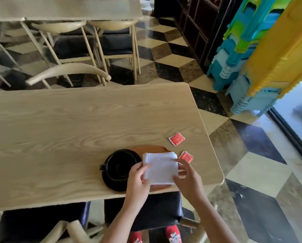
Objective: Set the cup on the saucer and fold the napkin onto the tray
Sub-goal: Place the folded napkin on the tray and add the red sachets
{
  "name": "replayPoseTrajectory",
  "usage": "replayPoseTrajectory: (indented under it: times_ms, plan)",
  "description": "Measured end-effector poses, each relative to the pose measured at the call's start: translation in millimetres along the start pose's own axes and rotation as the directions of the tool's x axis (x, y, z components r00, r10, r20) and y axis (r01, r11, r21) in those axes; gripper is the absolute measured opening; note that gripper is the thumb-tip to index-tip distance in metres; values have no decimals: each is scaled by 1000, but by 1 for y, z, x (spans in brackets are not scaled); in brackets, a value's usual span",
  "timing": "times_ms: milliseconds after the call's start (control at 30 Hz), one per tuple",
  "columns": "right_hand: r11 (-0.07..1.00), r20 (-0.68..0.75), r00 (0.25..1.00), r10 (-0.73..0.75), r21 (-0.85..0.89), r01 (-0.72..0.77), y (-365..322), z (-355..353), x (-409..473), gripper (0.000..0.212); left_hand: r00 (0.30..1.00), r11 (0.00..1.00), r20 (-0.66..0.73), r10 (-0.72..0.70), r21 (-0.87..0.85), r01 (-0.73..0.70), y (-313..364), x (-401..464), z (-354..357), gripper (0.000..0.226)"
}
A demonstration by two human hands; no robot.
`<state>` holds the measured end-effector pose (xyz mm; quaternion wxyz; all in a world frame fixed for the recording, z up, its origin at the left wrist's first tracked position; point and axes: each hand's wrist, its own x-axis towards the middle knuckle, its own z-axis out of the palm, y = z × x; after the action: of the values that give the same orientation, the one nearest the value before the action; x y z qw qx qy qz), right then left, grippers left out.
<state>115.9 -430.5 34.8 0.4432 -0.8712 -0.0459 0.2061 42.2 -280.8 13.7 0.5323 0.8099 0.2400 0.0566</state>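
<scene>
White folded paper napkin (pixel 160 168) is pinched from both sides: left hand (pixel 137 179) has thumb and fingers on its left edge, right hand (pixel 186 178) grips the right edge with fingertips, so both are closed on it. Looks like they're squaring it up flat over the oval brown wooden tray (pixel 152 148), which peeks out just beyond the fingers.

Black ceramic cup (pixel 121 164) already sits on the black round saucer (pixel 111 181), right beside the left hand and touching it or nearly so, so that half seems done. Bumping the cup is the main risk, I'd guess.

Two red square sachets (pixel 176 139) lie on the pale wooden table (pixel 59 128); one sits just past the right fingertips, the other further off.
</scene>
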Motion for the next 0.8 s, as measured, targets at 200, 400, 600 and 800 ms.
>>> replayPoseTrajectory:
  times_ms: [200,400,600,800]
  plan:
    - [998,54,997,-46,-29,48,20,5,59,47,990,994,-135,-29,99,42,-8,34,36,51]
    - [989,83,987,-135,-54,140,40,17,93,50,954,969,-299,6,236,68,-19,49,76,54]
    - [932,94,962,-257,-237,272,59,25,112,49,953,808,-303,-20,556,193,-28,62,102,67]
    - [701,-12,862,-507,-587,404,73,29,120,51,946,711,-319,57,678,185,-32,53,109,68]
